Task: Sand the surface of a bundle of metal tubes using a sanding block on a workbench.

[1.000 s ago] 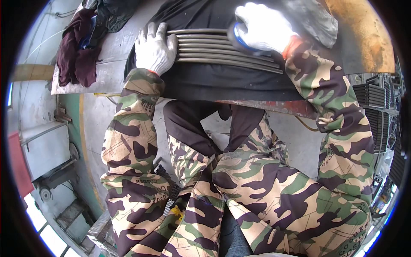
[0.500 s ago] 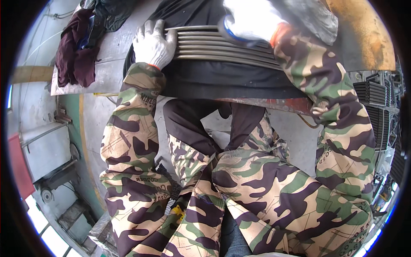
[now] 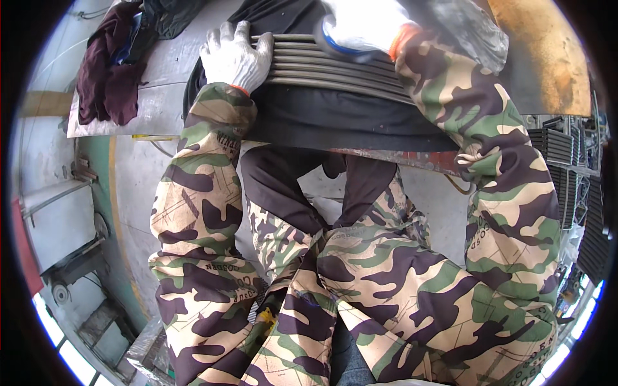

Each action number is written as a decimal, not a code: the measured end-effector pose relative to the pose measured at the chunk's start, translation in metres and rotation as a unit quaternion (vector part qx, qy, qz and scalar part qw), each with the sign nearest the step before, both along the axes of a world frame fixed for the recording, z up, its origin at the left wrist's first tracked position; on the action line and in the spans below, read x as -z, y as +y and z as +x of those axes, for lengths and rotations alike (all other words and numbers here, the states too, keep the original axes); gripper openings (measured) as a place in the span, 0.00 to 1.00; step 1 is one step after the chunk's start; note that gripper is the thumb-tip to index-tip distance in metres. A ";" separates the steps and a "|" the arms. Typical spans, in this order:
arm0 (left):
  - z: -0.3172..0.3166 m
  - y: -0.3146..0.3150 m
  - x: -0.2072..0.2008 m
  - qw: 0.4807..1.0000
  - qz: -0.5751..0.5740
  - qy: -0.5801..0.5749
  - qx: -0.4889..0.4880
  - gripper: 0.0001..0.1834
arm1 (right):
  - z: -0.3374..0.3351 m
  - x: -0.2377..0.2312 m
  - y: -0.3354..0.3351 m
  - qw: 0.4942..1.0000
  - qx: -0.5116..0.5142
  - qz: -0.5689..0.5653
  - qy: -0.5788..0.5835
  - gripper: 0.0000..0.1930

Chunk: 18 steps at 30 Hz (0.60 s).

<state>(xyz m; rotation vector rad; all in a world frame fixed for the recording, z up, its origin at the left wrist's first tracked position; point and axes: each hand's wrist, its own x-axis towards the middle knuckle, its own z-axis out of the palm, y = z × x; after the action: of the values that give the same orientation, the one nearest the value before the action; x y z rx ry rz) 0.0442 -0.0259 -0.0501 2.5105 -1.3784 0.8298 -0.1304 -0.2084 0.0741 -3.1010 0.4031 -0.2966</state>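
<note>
A row of several slim grey metal rods (image 3: 328,72) lies side by side across a black cloth (image 3: 335,116) on the table. My left hand (image 3: 237,59), in a white knit glove, rests at their left ends, with fingers spread and thumb over the rods. On top of the rods, toward the right, my gloved right hand (image 3: 368,24) grips a round, dark pad with a blue rim (image 3: 336,45). Motion blurs this hand, and its fingers are partly cut off by the upper edge. The glove and sleeve hide the rods' right ends.
A maroon cloth (image 3: 109,83) lies on the metal tabletop (image 3: 168,77) at the left, beside a dark garment (image 3: 170,19). Clear plastic film (image 3: 470,32) and a rust-stained sheet (image 3: 547,58) are at the right. Racks of dark bars (image 3: 550,145) stand beyond the table's right side.
My right hand and the round pad have slid left along the rods. My left hand stays at the left ends, its fingers slightly more spread. The whole view has shifted a little.
</note>
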 end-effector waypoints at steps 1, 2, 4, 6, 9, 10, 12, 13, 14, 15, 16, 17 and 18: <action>0.001 0.002 0.000 1.000 0.000 -0.001 -0.004 0.31 | 0.006 -0.003 0.006 0.999 0.006 0.013 0.029 0.15; 0.001 0.003 0.000 1.000 -0.007 0.022 -0.013 0.31 | 0.007 -0.006 0.016 0.999 0.009 0.022 0.033 0.15; -0.025 -0.036 -0.001 0.996 -0.027 0.088 0.009 0.32 | -0.008 -0.003 0.001 0.999 0.031 0.008 0.044 0.16; -0.012 -0.018 0.000 0.998 -0.016 0.064 -0.002 0.32 | 0.011 -0.006 0.010 0.999 0.010 0.014 0.028 0.16; -0.004 -0.002 -0.003 1.000 0.006 -0.002 0.001 0.32 | 0.029 -0.012 0.014 0.999 0.008 0.025 0.043 0.16; -0.005 0.000 -0.003 1.000 -0.008 0.017 -0.012 0.31 | 0.029 -0.011 0.017 0.999 0.004 0.026 0.040 0.16; -0.016 -0.014 0.000 0.999 -0.031 0.041 -0.007 0.30 | 0.014 -0.010 0.018 0.998 0.015 0.029 0.047 0.16; -0.019 -0.019 0.000 0.998 -0.032 0.045 -0.003 0.30 | 0.012 -0.007 0.014 0.998 0.020 0.028 0.051 0.16; -0.021 -0.024 -0.002 0.998 -0.044 0.040 0.005 0.30 | 0.012 -0.003 0.010 0.999 0.013 0.023 0.038 0.16; -0.015 -0.020 -0.001 0.998 -0.052 0.028 0.008 0.30 | 0.017 -0.003 0.011 1.000 0.002 0.021 0.018 0.16; -0.011 -0.016 0.000 0.997 -0.039 0.068 0.013 0.30 | 0.023 -0.005 0.009 1.000 0.008 0.018 0.023 0.15; -0.008 -0.014 0.002 0.997 -0.038 0.065 0.014 0.30 | 0.025 -0.004 0.004 1.000 0.010 0.019 0.020 0.15; -0.006 -0.014 0.004 0.999 -0.023 0.030 0.020 0.30 | 0.025 -0.001 -0.004 1.000 0.014 0.009 0.017 0.15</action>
<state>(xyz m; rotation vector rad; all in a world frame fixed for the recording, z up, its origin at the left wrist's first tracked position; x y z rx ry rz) 0.0382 -0.0396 -0.0539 2.4444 -1.3710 0.7619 -0.1056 -0.2120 0.0756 -3.0884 0.4483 -0.2403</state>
